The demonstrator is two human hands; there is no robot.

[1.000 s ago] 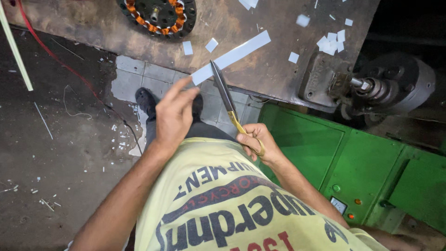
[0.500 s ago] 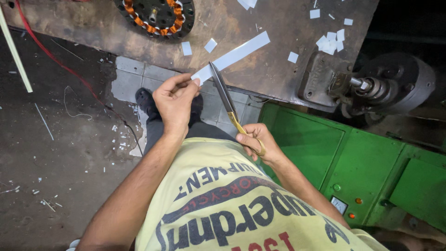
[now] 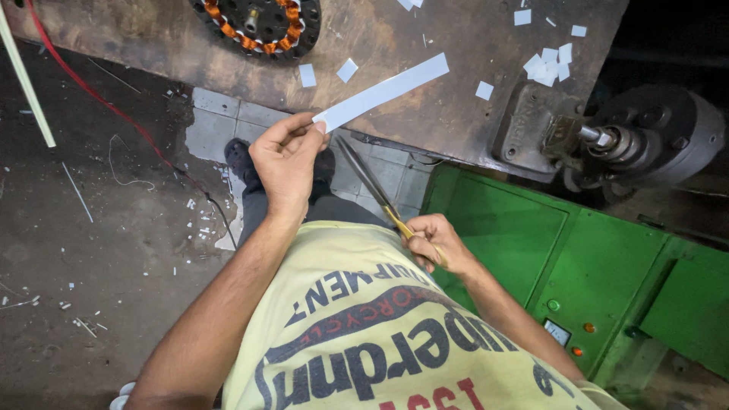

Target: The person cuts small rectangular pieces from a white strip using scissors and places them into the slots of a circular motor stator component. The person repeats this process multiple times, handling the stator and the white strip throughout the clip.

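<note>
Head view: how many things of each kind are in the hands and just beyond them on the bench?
Long white paper strip: 1, in the left hand
Scissors: 1, in the right hand
Round copper-wound part: 1
Small white paper squares beside it: 2
Total: 5

Open air between the worn brown metal workbench [image 3: 456, 99] edge and the person's body. Long white paper strip [image 3: 382, 92] juts across it, dark long-bladed scissors [image 3: 370, 182] angled beneath. Green metal machine cabinet [image 3: 547, 250] and grey motor spindle [image 3: 638, 140] block the right; left floor side open.
</note>
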